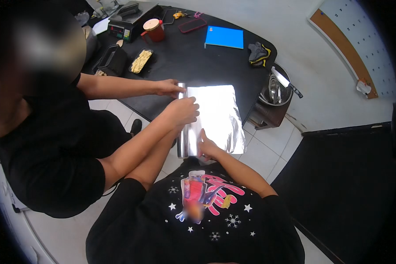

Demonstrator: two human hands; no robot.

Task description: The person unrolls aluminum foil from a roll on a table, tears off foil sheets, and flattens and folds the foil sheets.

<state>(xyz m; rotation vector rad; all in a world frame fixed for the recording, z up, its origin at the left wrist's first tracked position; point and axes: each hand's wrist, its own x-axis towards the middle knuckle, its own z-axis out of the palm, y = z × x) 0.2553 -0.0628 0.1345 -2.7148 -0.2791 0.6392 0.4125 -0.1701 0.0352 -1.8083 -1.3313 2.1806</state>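
A roll of aluminium foil (pixel 183 143) stretches across in front of me, with a shiny sheet (pixel 218 110) unrolled to the right over the table edge. My right hand (pixel 210 148) grips the foil beside the near end of the roll, thumb or index finger pointing up along it. My left forearm (pixel 156 165) reaches toward the roll and passes under a co-worker's forearm; my left hand is hidden or merges with theirs. The co-worker's one hand (pixel 168 88) holds the roll's far end, and what looks like their other hand (pixel 185 110) lies over its middle.
On the black table (pixel 180 57) are a filled loaf tin (pixel 141 61), dark empty tins (pixel 112 60), a red jug (pixel 153 31), a scale (pixel 130 22), a blue folder (pixel 224 37) and a grey cloth item (pixel 259 53). A knife (pixel 287 81) rests across a metal pot (pixel 284 99) at right.
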